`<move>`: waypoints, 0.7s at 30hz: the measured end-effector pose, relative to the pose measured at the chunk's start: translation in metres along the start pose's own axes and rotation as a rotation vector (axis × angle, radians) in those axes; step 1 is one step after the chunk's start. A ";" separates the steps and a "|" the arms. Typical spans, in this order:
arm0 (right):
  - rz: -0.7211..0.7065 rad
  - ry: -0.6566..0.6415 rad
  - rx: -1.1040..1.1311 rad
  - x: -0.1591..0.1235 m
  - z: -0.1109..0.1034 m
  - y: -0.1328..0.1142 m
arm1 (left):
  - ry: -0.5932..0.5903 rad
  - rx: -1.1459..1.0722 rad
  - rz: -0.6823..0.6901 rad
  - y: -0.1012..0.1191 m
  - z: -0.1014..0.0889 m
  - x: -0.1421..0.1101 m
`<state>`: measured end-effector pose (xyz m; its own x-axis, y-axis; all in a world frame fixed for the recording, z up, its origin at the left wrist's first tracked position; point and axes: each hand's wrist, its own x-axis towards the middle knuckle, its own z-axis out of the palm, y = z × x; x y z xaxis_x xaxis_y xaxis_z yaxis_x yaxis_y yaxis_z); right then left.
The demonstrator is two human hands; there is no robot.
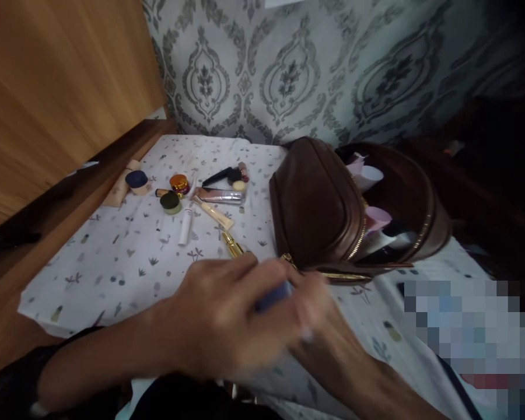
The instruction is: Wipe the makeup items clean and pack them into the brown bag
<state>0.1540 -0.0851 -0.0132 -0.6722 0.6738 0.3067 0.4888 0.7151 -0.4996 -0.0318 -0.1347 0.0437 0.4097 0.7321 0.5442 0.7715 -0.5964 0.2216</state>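
Observation:
My left hand (225, 315) and my right hand (317, 312) meet in front of me, both blurred. The fingers of my left hand curl round a small blue object (273, 296), whose kind I cannot make out. My right hand is closed against the left fingertips, largely behind them; what it grips is hidden. Just beyond the left knuckles lies a gold tube (231, 244). Behind my right hand stands an unzipped brown cosmetic bag (317, 204), with pink and white items (377, 218) showing inside.
Makeup lies on the patterned white cloth (126, 280): a blue-lidded jar (137, 182), an orange-lidded jar (179, 184), a green jar (170, 202), a white tube (185, 226) and a cream tube (214, 213). A wooden panel (70, 87) borders the left; a patterned wall (284, 76) rises behind.

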 end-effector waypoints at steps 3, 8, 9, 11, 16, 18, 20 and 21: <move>0.148 -0.170 -0.185 0.031 0.032 -0.001 | -0.035 0.237 0.081 -0.040 0.023 0.000; 0.268 -0.142 -0.096 0.058 0.056 0.007 | -0.266 0.050 -0.058 -0.092 0.050 -0.020; 0.263 -0.097 -0.019 0.060 0.059 0.011 | -0.253 0.002 -0.087 -0.098 0.054 -0.024; 0.267 -0.013 0.156 0.061 0.062 0.019 | -0.187 -0.078 -0.129 -0.107 0.061 -0.030; 0.401 0.140 0.589 0.065 0.070 0.031 | -0.016 -0.128 -0.210 -0.121 0.070 -0.037; 0.464 0.176 0.760 0.065 0.073 0.031 | 0.056 -0.125 -0.253 -0.126 0.069 -0.039; 0.511 0.219 0.929 0.065 0.073 0.029 | 0.127 -0.139 -0.300 -0.131 0.065 -0.041; 0.527 0.242 1.013 0.064 0.073 0.028 | 0.153 -0.157 -0.330 -0.133 0.062 -0.041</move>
<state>0.0840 -0.0350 -0.0663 -0.3413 0.9391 -0.0399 -0.0651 -0.0659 -0.9957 -0.1209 -0.0650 -0.0583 0.0654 0.8423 0.5350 0.7606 -0.3891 0.5197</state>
